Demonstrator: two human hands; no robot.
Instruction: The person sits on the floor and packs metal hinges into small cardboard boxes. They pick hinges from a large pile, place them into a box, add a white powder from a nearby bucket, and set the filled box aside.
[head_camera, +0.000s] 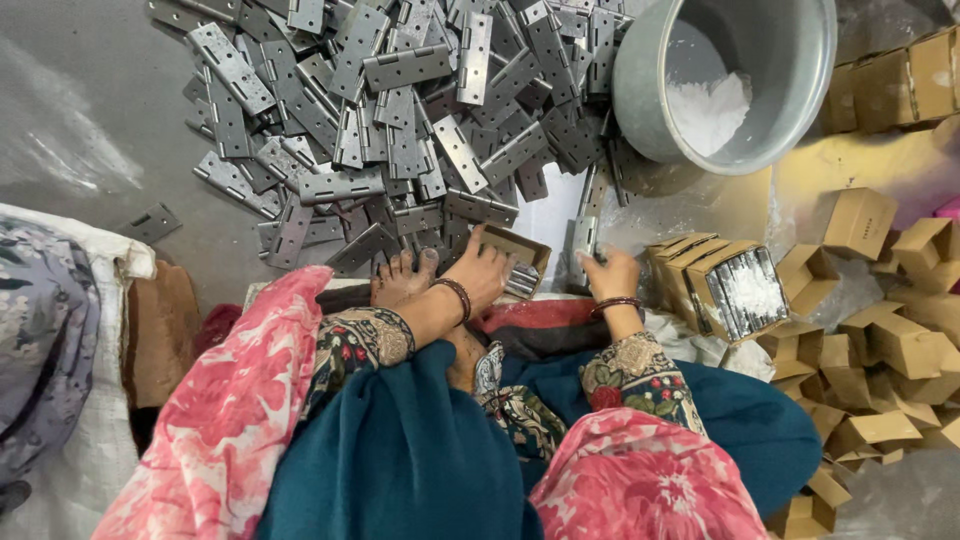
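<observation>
While we sit on the floor (90, 110) with the open cardboard box (520, 262) just past our knees, our left hand (480, 272) rests on its near edge, fingers curled loosely over the rim and gripping nothing else that we can see. Our right hand (610, 273) closes around a grey steel hinge (584, 240) held upright just right of the box, thumb on one side and fingers on the other. A few hinges already lie stacked inside the box.

We judge the main risk to be the hinge going in crooked: its leaves can swing open as it drops, catch the thin cardboard wall and tear or tip the box. Our left fingers sit where a falling leaf could pinch them. The big hinge pile (400, 120) slopes toward our bare foot (402, 280), so a nudge could send pieces sliding onto the toes. The metal basin (780, 100) of white powder stands near enough to be knocked by a raised elbow.
</observation>
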